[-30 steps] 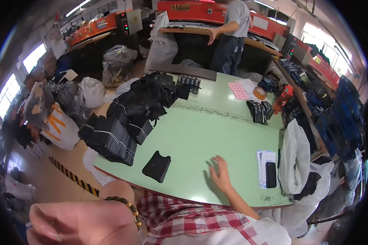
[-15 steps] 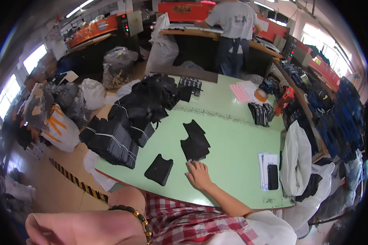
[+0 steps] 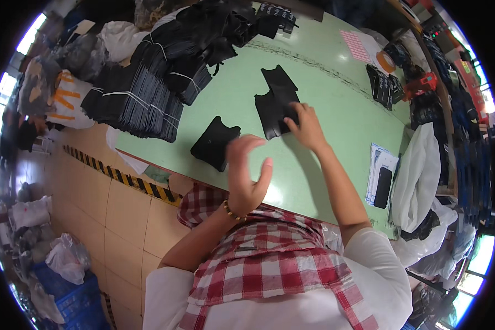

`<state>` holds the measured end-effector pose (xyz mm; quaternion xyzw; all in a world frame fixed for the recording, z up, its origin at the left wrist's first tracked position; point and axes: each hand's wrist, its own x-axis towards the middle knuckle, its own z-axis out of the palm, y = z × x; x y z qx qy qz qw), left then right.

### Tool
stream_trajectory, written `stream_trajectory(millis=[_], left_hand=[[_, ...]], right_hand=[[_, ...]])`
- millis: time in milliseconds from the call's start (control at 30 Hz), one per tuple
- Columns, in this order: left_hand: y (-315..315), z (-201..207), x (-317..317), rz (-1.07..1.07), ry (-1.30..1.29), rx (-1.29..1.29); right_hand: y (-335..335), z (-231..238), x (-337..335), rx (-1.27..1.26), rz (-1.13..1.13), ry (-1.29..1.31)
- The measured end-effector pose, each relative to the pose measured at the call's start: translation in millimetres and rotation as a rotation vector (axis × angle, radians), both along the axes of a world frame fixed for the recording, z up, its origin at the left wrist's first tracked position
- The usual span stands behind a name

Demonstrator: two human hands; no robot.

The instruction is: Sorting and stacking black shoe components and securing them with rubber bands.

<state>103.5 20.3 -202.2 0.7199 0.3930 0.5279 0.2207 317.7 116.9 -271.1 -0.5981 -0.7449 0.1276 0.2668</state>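
Note:
On the green table, two overlapping stacks of flat black cut pieces (image 3: pixel 275 104) with scooped edges lie at the middle. My right hand (image 3: pixel 308 127) rests on their right edge, thumb and fingers apart, touching the top pieces. A smaller stack of the same black pieces (image 3: pixel 214 143) sits to the left, near the front edge. My left hand (image 3: pixel 246 179) hovers just right of that stack, blurred, with its fingers curved, its thumb apart and nothing in it.
Bundles of black pieces tied with white cord (image 3: pixel 137 104) fill the table's left side. A phone (image 3: pixel 383 187) lies on papers at the right, beside a white sack (image 3: pixel 418 176). Farther back are orange tape (image 3: pixel 385 62) and a red tool (image 3: pixel 421 86). A blue crate (image 3: pixel 74 297) stands on the floor.
My left hand has come up from the lower left to over the table's front. My right hand has moved from the near edge of the middle pieces onto their right side. The view has tilted down.

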Motion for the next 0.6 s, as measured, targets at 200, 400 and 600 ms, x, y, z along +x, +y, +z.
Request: stream_trajectory(millis=[200,400,600], left_hand=[[20.3,-85.7,33.8,-0.04,0.131,-0.34],[62.4,-110.2,50.5,0.056,0.625,-0.328],[54.0,-105.7,72.9,-0.027,0.668,-0.266]], right_hand=[[118.7,-22.9,16.8,-0.245,-0.238,-0.135],[146.6,-22.9,2.0,-0.477,-0.338,-0.216],[94.0,-33.3,46.0,-0.462,-0.315,-0.098]])
